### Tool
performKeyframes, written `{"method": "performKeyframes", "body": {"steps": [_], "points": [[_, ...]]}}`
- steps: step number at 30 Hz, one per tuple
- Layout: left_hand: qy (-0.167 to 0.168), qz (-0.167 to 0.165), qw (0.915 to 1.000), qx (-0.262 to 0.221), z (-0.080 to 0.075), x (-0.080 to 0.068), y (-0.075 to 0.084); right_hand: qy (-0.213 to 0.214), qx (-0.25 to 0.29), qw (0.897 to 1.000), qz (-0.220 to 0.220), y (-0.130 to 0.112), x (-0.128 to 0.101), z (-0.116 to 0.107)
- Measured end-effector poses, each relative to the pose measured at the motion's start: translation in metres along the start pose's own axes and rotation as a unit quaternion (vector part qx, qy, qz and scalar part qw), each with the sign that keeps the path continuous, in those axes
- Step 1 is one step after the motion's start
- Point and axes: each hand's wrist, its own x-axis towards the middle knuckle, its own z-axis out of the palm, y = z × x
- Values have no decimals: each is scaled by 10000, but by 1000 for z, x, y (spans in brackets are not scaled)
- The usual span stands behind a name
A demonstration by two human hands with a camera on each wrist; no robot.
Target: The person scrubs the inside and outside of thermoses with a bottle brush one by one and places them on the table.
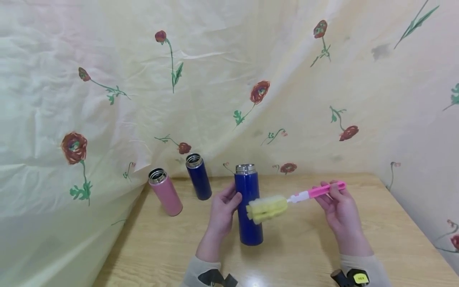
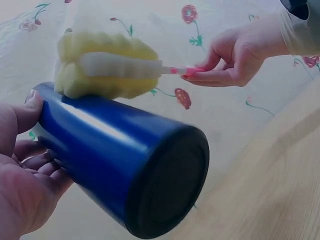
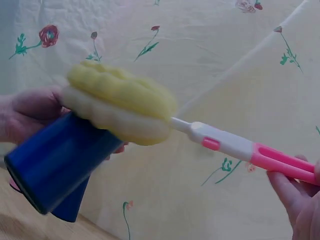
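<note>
1. Right hand (image 1: 338, 209): thumb and fingers pinch the pink handle (image 1: 324, 190) of the brush, well back from its head. A light hold so far back could let the brush twist or droop if the head meets resistance.

2. Left hand (image 1: 223, 210): thumb and fingers curl about the side of the tall blue bottle (image 1: 246, 186), on its upper part. The wall looks smooth and glossy; a sideways push there could make it turn or slide in the fingers.

3. The tall blue bottle is off the table (image 1: 305, 249), its base showing in both wrist views, its mouth uncovered. With nothing beneath it, a slip would mean a drop.

4. Yellow sponge head (image 1: 267, 208): overlaps the bottle's side in the head view, below the neck, not in the mouth. Whether it touches the wall, cannot tell. It looks wide against the neck; brought in off-line, it could snag on the rim and bend the thin white stem.

5. Farther out, beyond the left hand: small blue bottle (image 1: 199, 178) and pink bottle (image 1: 168, 195), both upright, uncovered, near each other. A wide left elbow or backward swing could knock one over, perhaps into the other.
</note>
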Motion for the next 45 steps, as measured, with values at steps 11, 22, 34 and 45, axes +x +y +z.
{"method": "performKeyframes", "body": {"steps": [11, 22, 34, 45], "points": [[-499, -228, 9982, 227, 4, -7, -5, 977, 1084, 9891, -188, -5, -10, 8], [-320, -262, 9975, 568, 9, -6, -5, 1062, 1086, 9880, -279, -8, -11, 16], [-201, -26, 9954, 941, 12, -5, -5, 1015, 1095, 9884, -283, -12, -12, 17], [-261, -394, 9945, 939, 9, -6, -4, 838, 1355, 9858, -526, -9, -11, 17]]}}
